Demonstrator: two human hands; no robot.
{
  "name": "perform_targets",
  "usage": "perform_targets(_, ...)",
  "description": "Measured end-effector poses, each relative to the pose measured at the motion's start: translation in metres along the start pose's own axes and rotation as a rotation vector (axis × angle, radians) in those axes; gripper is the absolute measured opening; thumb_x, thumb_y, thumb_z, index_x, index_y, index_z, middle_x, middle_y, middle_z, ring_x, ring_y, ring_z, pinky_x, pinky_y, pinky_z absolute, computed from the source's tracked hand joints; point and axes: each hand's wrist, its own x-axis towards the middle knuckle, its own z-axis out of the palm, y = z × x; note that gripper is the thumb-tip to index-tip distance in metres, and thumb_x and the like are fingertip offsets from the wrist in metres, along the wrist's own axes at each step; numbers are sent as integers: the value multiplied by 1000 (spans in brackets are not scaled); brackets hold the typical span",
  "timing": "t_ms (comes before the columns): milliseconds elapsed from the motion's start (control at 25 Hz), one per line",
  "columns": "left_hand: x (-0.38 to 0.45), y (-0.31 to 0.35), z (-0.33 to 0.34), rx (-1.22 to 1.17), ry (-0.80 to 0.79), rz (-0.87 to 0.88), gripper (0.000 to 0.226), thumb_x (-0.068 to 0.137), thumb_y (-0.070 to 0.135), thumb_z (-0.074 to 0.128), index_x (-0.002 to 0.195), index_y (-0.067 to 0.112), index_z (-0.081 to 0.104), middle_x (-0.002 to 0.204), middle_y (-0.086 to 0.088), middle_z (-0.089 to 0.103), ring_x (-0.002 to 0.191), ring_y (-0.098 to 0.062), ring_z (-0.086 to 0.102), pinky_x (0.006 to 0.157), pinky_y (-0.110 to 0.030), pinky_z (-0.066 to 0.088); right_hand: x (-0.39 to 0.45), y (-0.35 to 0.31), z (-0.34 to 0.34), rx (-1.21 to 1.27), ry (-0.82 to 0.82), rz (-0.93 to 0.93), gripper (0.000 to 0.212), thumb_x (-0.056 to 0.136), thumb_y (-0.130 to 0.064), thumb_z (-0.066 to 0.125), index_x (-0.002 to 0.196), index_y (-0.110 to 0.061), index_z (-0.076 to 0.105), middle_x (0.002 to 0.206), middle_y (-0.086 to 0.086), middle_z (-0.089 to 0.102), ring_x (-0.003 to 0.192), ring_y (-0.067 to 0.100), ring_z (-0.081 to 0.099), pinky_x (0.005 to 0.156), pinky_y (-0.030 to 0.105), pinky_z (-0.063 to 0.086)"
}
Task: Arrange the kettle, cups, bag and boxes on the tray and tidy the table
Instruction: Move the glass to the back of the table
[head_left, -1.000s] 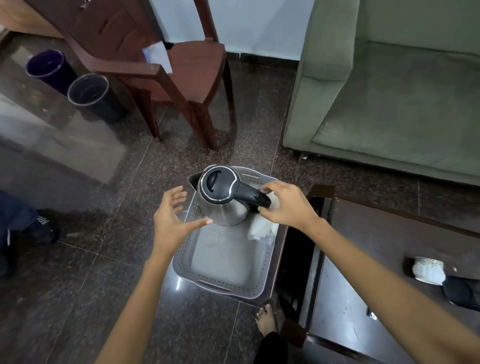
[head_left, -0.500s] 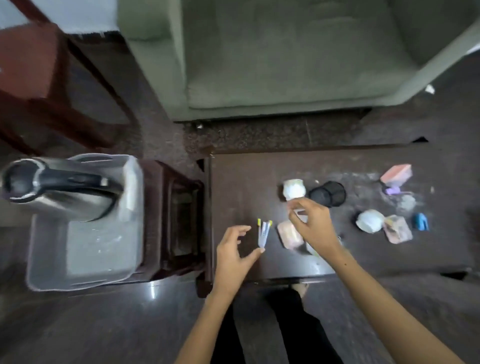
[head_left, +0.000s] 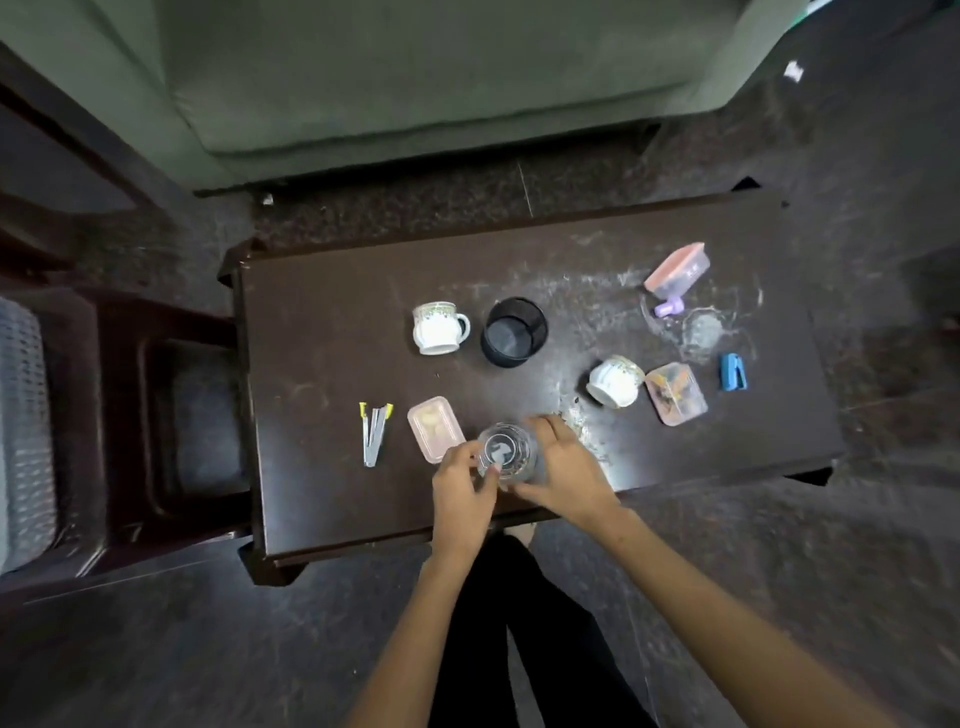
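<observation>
A clear glass (head_left: 508, 451) stands near the front edge of the dark table (head_left: 322, 338). My left hand (head_left: 462, 488) curls round its left side and my right hand (head_left: 563, 467) wraps its right side. A white patterned cup (head_left: 439, 328) lies on its side further back, next to a black mesh cup (head_left: 513, 332). A second white cup (head_left: 615, 381) lies tipped at the right. A pink-lidded box (head_left: 435, 428) sits left of the glass; two more boxes (head_left: 675, 393) (head_left: 678, 268) are at the right. The grey tray (head_left: 23, 415) shows at the left edge; the kettle is out of view.
Yellow-tipped pens (head_left: 375, 431) lie left of the pink box. A blue stapler (head_left: 732, 371) and a purple item (head_left: 667, 306) sit at the right. White dust smears the table's right half. A green sofa (head_left: 415, 67) stands behind, a dark stool (head_left: 171, 415) at the left.
My view swung right from the tray and kettle to the table. Both hands left the kettle, crossed over and closed round the glass.
</observation>
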Motion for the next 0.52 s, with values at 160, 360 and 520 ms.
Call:
perform_targets(160, 8, 2, 15, 88, 55, 7, 26, 86, -2, 57, 111, -1, 63, 106, -15, 61, 86, -27, 64, 83, -39, 52, 15, 2, 25, -99, -99, -31, 105, 65, -36, 80, 147, -20, 17, 149, 6, 28, 131, 26, 37, 96, 45, 48)
perform_targets(360, 14, 7, 20, 58, 152, -13, 23, 87, -2, 56, 108, 5, 65, 103, -11, 58, 73, -14, 57, 73, -19, 46, 24, 1, 33, -153, -39, -60, 94, 67, -32, 76, 144, -23, 25, 138, 6, 38, 119, 28, 48, 87, 43, 52)
perform_targets(520, 16, 15, 20, 30, 146, -3, 21, 89, 1, 57, 106, 8, 66, 102, -7, 57, 71, -5, 57, 73, -17, 47, 21, 1, 22, -87, 16, -12, 87, 63, -38, 75, 139, -24, 34, 132, 5, 46, 110, 28, 56, 81, 42, 54)
